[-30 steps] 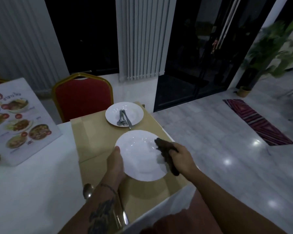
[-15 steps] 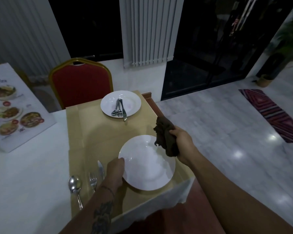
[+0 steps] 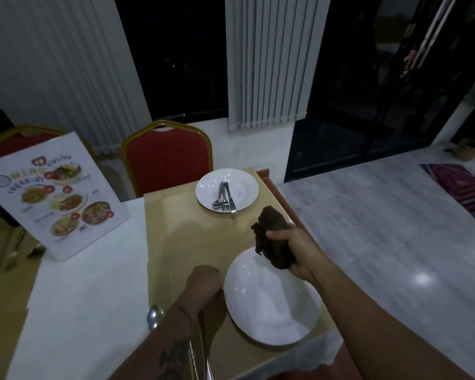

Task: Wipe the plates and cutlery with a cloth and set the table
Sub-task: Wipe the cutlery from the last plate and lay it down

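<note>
Since a second earlier the cloth (image 3: 272,237) had come off the face of the near plate (image 3: 272,300) and sat bunched over its far right rim. I could not tell whether it touched the rim or hung just above it. My right hand (image 3: 295,252) gripped the cloth in a closed fist, with dark folds sticking out above and below the fingers.

My left hand (image 3: 203,281) had slid a little farther up the plate's left side. Its knuckles faced the camera and its fingers were curled downward just beside the rim. From this view I cannot tell whether they pinched the edge or only rested next to it.

The near plate lay flat on the tan mat (image 3: 187,237), close to the table's near right corner. My left forearm had covered most of the cutlery that showed beside the plate half a second before. Only the bowl of a spoon (image 3: 154,319) showed left of the arm.

The far plate (image 3: 244,187) stood at the mat's far end, well apart from the near one. A set of cutlery (image 3: 225,198) was piled across its middle, and a handle tip hung over its near rim.

To the left, a menu card (image 3: 58,198) stood on the white tablecloth (image 3: 80,297). A red chair (image 3: 166,157) was pushed up behind the far plate, and a striped rug (image 3: 461,187) lay on the pale floor to the right.
</note>
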Action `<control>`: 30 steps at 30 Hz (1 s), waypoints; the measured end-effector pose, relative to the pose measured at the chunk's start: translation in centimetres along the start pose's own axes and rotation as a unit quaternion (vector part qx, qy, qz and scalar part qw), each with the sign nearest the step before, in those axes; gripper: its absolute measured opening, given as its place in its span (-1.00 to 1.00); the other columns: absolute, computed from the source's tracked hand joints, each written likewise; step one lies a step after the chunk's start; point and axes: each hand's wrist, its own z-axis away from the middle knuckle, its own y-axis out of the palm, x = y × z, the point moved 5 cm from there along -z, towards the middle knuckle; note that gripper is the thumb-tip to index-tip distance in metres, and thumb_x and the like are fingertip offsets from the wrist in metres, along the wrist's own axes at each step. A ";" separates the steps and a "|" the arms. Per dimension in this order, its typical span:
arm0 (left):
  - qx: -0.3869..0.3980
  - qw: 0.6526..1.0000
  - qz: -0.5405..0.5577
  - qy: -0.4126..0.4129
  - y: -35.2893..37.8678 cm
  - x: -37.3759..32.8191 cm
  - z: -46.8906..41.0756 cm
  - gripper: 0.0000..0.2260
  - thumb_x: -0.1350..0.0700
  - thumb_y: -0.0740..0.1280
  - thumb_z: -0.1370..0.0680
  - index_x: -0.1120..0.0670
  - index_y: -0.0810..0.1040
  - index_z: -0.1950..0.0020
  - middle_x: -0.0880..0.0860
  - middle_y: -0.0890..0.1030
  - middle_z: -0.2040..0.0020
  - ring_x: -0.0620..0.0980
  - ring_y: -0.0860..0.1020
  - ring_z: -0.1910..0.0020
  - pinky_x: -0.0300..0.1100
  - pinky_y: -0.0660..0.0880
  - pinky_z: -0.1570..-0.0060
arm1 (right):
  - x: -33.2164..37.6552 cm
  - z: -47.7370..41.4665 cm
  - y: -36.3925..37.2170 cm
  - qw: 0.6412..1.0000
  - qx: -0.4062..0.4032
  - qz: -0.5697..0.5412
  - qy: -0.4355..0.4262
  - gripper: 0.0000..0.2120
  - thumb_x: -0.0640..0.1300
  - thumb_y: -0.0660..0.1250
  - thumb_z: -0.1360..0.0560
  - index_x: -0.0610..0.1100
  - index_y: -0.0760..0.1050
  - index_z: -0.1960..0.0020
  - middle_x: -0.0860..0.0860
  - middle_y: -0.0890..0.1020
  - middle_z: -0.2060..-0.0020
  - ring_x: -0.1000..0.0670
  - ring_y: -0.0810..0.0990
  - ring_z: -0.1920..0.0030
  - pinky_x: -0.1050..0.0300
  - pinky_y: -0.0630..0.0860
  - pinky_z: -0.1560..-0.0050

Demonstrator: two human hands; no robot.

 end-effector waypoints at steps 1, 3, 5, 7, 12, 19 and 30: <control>0.014 1.000 0.018 -0.004 -0.3 0.2 -1.5 -0.84 0.21 0.31 -0.40 -0.02 0.51 0.34 0.18 0.69 0.08 0.18 0.68 0.05 0.07 0.66 0.04 | 0.1 -0.2 0.3 1.000 -0.008 0.004 0.005 -0.53 -0.35 0.36 -0.48 -0.19 0.38 -0.36 -0.27 0.58 -0.14 -0.25 0.62 -0.05 -0.04 0.61 0.14; 0.013 1.000 0.018 0.008 -1.4 -1.6 -2.3 -0.86 0.22 0.30 -0.36 0.03 0.55 0.38 0.22 0.70 0.16 0.20 0.68 0.12 0.10 0.65 0.03 | 0.2 -0.6 1.0 1.000 -0.023 -0.013 0.015 -0.61 -0.34 0.31 -0.50 -0.18 0.37 -0.30 -0.25 0.57 -0.12 -0.21 0.62 -0.02 0.01 0.59 0.21; 0.022 0.998 0.044 0.029 -2.3 -4.4 -1.8 -0.85 0.22 0.30 -0.46 0.08 0.60 0.29 0.21 0.68 0.21 0.18 0.68 0.17 -0.03 0.62 0.13 | 0.3 -1.3 1.3 0.998 -0.036 -0.046 0.016 -0.60 -0.29 0.29 -0.51 -0.17 0.35 -0.33 -0.25 0.58 -0.12 -0.20 0.62 0.00 0.00 0.60 0.14; 0.040 0.996 0.072 0.033 -2.3 -6.1 -1.9 -0.86 0.21 0.28 -0.53 0.15 0.61 0.17 0.20 0.64 0.22 0.17 0.65 0.22 -0.07 0.52 0.19 | 0.2 -1.8 1.4 0.996 -0.051 -0.065 0.018 -0.48 -0.23 0.32 -0.49 -0.16 0.31 -0.43 -0.26 0.56 -0.19 -0.23 0.63 -0.05 -0.05 0.58 0.03; 0.061 0.992 0.113 -0.013 -1.0 -8.7 -4.8 -0.89 0.22 0.28 -0.55 0.25 0.56 0.07 0.20 0.61 0.18 0.14 0.57 0.30 -0.10 0.49 0.31 | 0.6 -3.0 0.9 0.992 -0.067 -0.099 0.027 -0.42 -0.21 0.33 -0.49 -0.16 0.28 -0.48 -0.25 0.56 -0.21 -0.29 0.59 -0.18 -0.11 0.56 -0.09; 0.055 0.975 0.208 -0.048 2.0 -11.2 -8.9 -0.88 0.19 0.24 -0.56 0.23 0.51 0.06 0.17 0.51 0.24 0.09 0.50 0.35 -0.11 0.49 0.35 | 1.6 -6.8 -1.7 0.986 0.014 -0.150 0.072 -0.45 -0.24 0.30 -0.43 -0.19 0.35 -0.42 -0.31 0.58 -0.24 -0.38 0.58 -0.22 -0.29 0.57 -0.15; -0.002 0.938 0.326 -0.115 5.9 -12.2 -12.4 -0.76 0.05 0.38 -0.50 0.14 0.52 0.32 0.11 0.48 0.44 0.02 0.38 0.54 -0.24 0.35 0.48 | 2.8 -12.1 -5.8 0.974 0.064 -0.156 0.151 -0.61 -0.19 0.21 -0.54 -0.29 0.51 -0.32 -0.33 0.64 -0.17 -0.35 0.61 -0.20 -0.29 0.42 -0.35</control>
